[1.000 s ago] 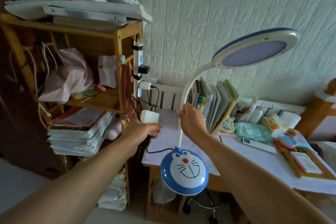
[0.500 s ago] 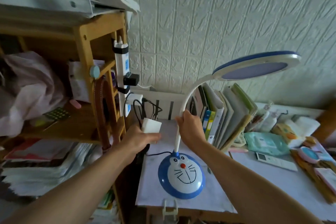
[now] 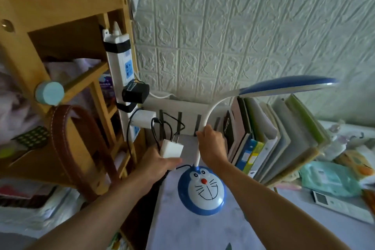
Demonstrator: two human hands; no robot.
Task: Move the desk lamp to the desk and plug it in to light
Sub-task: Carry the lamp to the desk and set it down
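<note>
Lamp (image 3: 203, 189) base is sitting on desk (image 3: 182, 229); right hand (image 3: 211, 144) is gripping neck to steady it, left hand (image 3: 160, 165) is pinching plug (image 3: 172, 148), prongs aiming toward strip (image 3: 121, 63).

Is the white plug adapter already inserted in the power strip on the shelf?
No, the left hand holds the white plug adapter apart from the power strip, its prongs bare.

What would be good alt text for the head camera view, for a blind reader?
A person's right hand grips the white neck of a blue cartoon-cat desk lamp on a desk, while the left hand holds its white plug adapter below a power strip on a wooden shelf.
</note>
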